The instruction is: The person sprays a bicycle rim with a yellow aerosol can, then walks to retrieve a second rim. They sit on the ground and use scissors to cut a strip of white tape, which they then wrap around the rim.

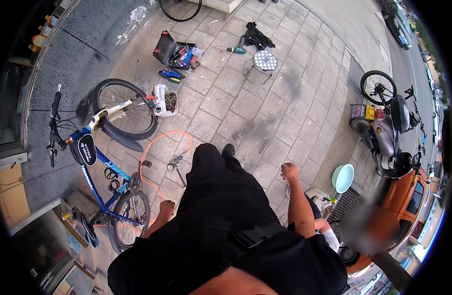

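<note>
My left hand (167, 207), fingers curled in, hangs beside the rear wheel of a blue bicycle (100, 189); I see nothing in it. A thin orange hose (159, 135) loops over the paving and passes close to that hand. Out to the right, my right hand (289, 172) hangs over the paving with its fingers folded, and no object shows in it. My black-trousered legs (211, 167) stand between the hands. On the ground ahead of the left hand lies a small metal tool with a dark handle (176, 162), its kind unclear.
A loose bicycle wheel (125, 108) lies by a white bucket of parts (165, 101). Further ahead are an open toolbox (176, 53), a cordless drill (237, 49) and a patterned stool (265, 62). Right are a parked scooter (386, 130), a mint basin (342, 178) and a seated person (327, 233).
</note>
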`<state>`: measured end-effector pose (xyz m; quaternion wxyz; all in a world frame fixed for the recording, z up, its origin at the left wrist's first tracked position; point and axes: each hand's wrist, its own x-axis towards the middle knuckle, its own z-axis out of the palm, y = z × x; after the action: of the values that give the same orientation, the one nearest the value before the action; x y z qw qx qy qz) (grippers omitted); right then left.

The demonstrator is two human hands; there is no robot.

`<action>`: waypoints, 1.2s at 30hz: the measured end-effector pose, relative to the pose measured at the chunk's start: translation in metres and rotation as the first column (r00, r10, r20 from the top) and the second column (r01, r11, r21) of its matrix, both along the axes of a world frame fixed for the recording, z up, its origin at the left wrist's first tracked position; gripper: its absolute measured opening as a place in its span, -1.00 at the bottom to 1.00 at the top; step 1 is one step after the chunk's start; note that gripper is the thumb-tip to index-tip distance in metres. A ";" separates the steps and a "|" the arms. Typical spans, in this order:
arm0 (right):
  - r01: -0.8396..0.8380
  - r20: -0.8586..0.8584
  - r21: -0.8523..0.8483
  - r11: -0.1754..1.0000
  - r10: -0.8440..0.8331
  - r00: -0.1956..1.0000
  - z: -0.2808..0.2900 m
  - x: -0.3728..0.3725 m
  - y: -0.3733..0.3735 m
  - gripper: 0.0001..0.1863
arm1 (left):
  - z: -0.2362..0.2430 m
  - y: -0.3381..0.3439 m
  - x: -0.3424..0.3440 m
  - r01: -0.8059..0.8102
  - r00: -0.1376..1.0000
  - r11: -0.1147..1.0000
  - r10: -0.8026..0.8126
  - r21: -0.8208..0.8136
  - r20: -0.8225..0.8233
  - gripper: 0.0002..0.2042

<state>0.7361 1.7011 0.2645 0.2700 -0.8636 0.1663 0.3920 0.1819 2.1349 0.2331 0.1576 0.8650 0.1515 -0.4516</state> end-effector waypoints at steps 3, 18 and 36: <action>0.022 0.096 0.078 0.997 -0.030 0.995 0.033 0.143 0.074 -0.68 | -0.004 -0.007 0.095 -0.235 0.957 0.972 0.231 -0.001 0.176 -0.81; -0.353 0.228 0.048 0.934 0.334 0.915 0.059 0.567 0.420 -0.57 | 0.022 0.244 0.592 -0.805 -0.416 -0.362 0.909 -0.470 0.011 -0.50; -0.913 0.341 -0.197 0.358 0.898 0.278 0.002 0.932 0.925 -0.44 | -0.077 0.100 0.776 0.137 -0.966 -0.989 -0.147 0.057 -0.215 -0.78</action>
<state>1.6680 2.6257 0.2666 0.0433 -0.8578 -0.4176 0.2964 0.9582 2.2353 0.1565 -0.5283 0.2389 -0.8001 -0.1537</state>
